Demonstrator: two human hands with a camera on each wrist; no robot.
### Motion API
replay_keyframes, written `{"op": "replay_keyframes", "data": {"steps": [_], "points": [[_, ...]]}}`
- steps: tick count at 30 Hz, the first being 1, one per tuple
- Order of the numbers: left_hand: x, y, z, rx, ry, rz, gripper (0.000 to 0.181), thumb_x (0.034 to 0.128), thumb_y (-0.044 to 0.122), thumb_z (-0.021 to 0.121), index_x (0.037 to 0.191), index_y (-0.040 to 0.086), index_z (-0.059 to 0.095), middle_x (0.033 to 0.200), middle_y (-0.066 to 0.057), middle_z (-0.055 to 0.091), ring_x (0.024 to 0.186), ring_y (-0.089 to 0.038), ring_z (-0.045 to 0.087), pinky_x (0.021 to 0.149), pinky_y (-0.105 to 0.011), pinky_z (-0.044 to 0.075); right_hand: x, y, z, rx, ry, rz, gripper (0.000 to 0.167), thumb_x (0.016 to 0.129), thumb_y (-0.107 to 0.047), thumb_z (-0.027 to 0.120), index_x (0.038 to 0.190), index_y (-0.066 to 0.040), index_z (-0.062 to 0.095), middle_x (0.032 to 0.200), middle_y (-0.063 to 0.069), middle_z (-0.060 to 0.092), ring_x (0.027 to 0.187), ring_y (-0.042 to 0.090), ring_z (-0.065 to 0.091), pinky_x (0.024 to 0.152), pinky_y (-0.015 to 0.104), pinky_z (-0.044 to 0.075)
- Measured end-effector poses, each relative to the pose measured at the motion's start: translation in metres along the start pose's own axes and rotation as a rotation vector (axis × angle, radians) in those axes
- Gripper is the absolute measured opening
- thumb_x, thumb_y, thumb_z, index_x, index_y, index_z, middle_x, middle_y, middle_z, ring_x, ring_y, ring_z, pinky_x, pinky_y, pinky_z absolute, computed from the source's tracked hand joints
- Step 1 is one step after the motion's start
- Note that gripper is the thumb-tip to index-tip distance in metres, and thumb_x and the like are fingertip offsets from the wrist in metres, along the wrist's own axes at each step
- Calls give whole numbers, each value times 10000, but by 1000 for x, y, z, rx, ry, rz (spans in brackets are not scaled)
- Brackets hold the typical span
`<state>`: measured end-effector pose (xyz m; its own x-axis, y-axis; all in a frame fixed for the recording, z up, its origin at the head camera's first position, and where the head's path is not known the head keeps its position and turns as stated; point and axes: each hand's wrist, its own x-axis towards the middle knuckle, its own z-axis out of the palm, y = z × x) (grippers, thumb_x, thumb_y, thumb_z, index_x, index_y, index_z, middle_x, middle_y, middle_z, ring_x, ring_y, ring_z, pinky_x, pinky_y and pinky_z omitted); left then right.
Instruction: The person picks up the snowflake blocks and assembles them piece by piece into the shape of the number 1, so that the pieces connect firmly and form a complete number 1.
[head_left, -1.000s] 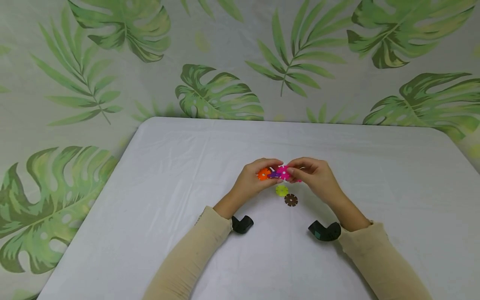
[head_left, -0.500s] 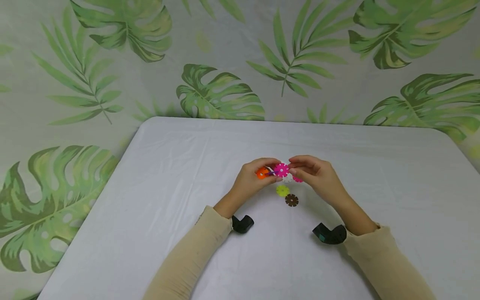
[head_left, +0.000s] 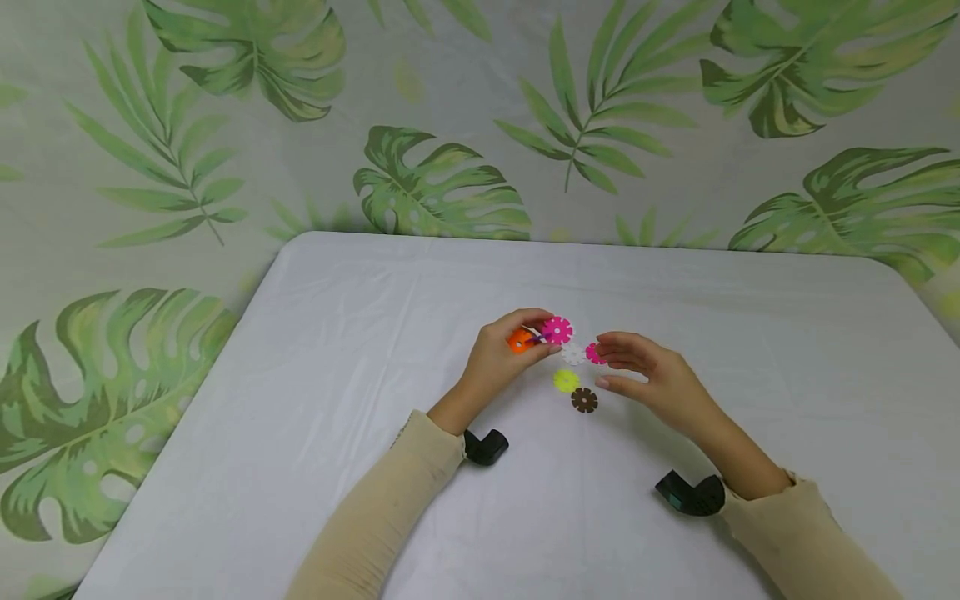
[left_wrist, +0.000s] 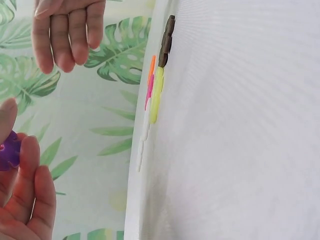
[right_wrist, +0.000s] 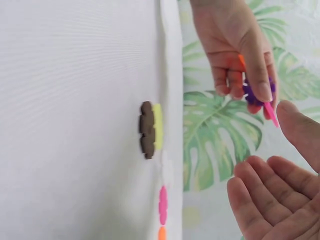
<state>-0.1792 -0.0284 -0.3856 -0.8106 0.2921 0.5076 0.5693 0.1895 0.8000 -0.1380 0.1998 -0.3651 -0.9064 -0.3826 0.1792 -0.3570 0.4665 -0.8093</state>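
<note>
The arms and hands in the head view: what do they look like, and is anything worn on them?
They are a person's. The left hand and right hand wear no gloves. The left sleeve and right sleeve are beige cloth. A bent black gadget juts out beside the left one; a similar black gadget beside the right has a small teal patch.

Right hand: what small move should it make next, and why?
Probably lower the right hand to pinch another piece, perhaps the yellow disc: that hand is open and holds nothing, while the left hand grips what looks like a joined orange, purple and pink chain.
</note>
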Motion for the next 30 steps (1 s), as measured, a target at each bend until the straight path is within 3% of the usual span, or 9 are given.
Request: {"op": "replay_keyframes", "data": {"steps": [9, 16, 22, 30], "points": [[0, -2, 1, 26, 14, -2, 390, 711, 90, 759, 1066, 30, 608, 946, -51, 630, 870, -73, 559, 761, -196, 467, -7, 18, 6, -9, -62, -22, 500, 769, -142, 715, 1197, 13, 508, 1129, 124, 575, 1011, 243, 560, 845, 326, 446], [0, -2, 1, 16, 21, -8, 392, 713, 106, 755, 1069, 33, 609, 939, -48, 632, 857, -94, 568, 738, -196, 473, -7, 33, 13, -14, -111, 4, 473, 772, -136, 714, 1183, 7, 528, 1077, 107, 605, 968, 235, 574, 828, 359, 458], [1, -4, 1, -10, 17, 4, 383, 720, 103, 750, 1071, 34, 612, 950, -56, 633, 858, -122, 574, 741, -211, 478, -7, 40, 18, -84, -113, -19, 414, 768, -177, 721, 1139, -56, 583, 1061, 21, 602, 951, 158, 566, 826, 285, 458], [0, -3, 0, 12, 12, -5, 384, 724, 102, 750, 1072, 31, 603, 955, -43, 627, 873, -67, 556, 758, -202, 472, -7, 41, 23, -135, -119, -45, 359, 750, -96, 730, 1094, -99, 626, 1013, -24, 562, 926, 138, 528, 793, 248, 458]]}}
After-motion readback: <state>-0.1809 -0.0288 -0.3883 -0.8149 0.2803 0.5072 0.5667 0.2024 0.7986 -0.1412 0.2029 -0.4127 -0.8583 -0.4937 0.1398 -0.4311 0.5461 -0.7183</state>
